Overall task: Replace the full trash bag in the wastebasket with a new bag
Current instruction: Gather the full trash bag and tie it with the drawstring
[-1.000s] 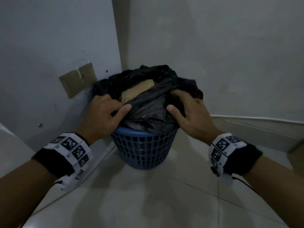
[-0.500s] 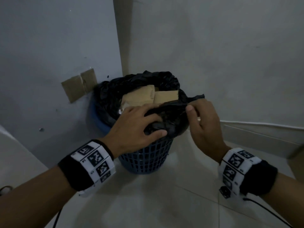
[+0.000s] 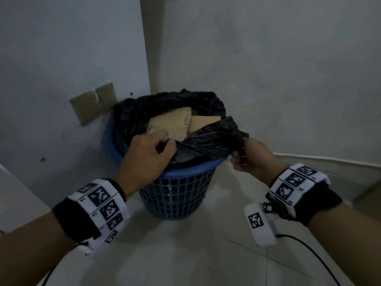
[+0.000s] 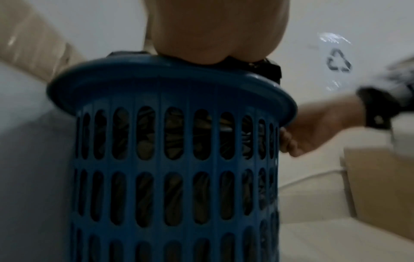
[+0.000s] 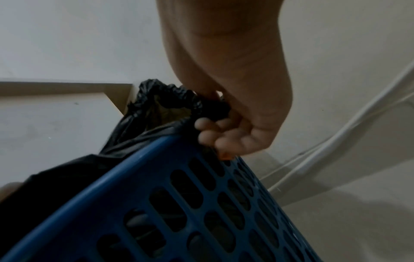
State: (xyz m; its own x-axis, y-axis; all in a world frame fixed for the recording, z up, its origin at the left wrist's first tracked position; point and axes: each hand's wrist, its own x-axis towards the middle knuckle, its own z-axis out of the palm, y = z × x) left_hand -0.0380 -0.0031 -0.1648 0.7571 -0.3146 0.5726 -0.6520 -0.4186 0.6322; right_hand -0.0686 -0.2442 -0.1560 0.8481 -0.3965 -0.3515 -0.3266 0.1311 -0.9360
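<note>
A blue slotted wastebasket (image 3: 177,195) stands in a wall corner, lined with a black trash bag (image 3: 208,141) full of brown cardboard pieces (image 3: 177,122). My left hand (image 3: 152,149) grips the bunched near edge of the bag over the basket's rim (image 4: 170,79). My right hand (image 3: 245,155) pinches the bag's edge at the right side and holds it lifted off the rim, stretched between both hands. The right wrist view shows the fingers (image 5: 212,127) curled round the gathered bag rim (image 5: 170,95) just above the basket (image 5: 201,203).
Two pale walls meet behind the basket, with brown tape patches (image 3: 92,104) on the left wall. A pale tiled floor (image 3: 185,254) lies in front. A clear plastic bag with a recycling mark (image 4: 338,60) hangs at the right. A brown box (image 4: 380,186) stands nearby.
Both hands have peeled the bag's near edge off the rim and gathered it. The right hand has moved out to the right, the cardboard shows more, and the view has drawn back.
</note>
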